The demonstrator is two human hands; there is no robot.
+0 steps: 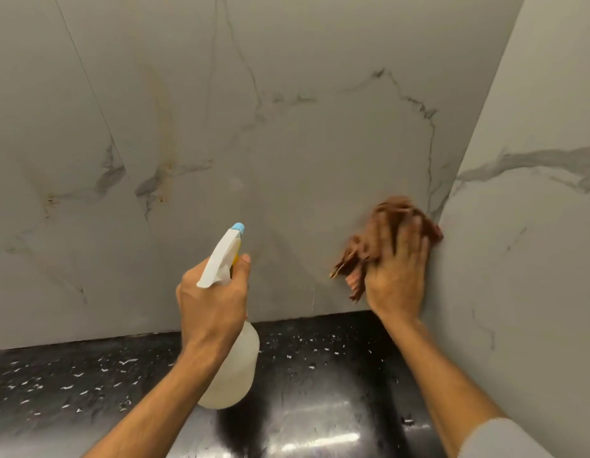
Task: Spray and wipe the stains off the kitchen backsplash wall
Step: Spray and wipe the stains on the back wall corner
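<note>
My left hand (210, 304) grips the neck of a white spray bottle (232, 365) with a blue nozzle tip, held upright in front of the grey marble backsplash wall (287, 153), forefinger by the trigger. My right hand (397, 276) presses a brown cloth (369, 246) flat against the wall, low down near the inner corner; the cloth is blurred. Yellowish-brown stains (164, 133) run down the wall at upper left, with small brown spots (50, 200) further left. A thin drip (313, 299) hangs on the wall just above the counter.
A black speckled countertop (320, 375) runs below the wall, glossy with light reflections. A second marble wall (525, 226) meets the backsplash at the right, forming a corner right beside the cloth. A grey sleeve (498, 439) shows at bottom right.
</note>
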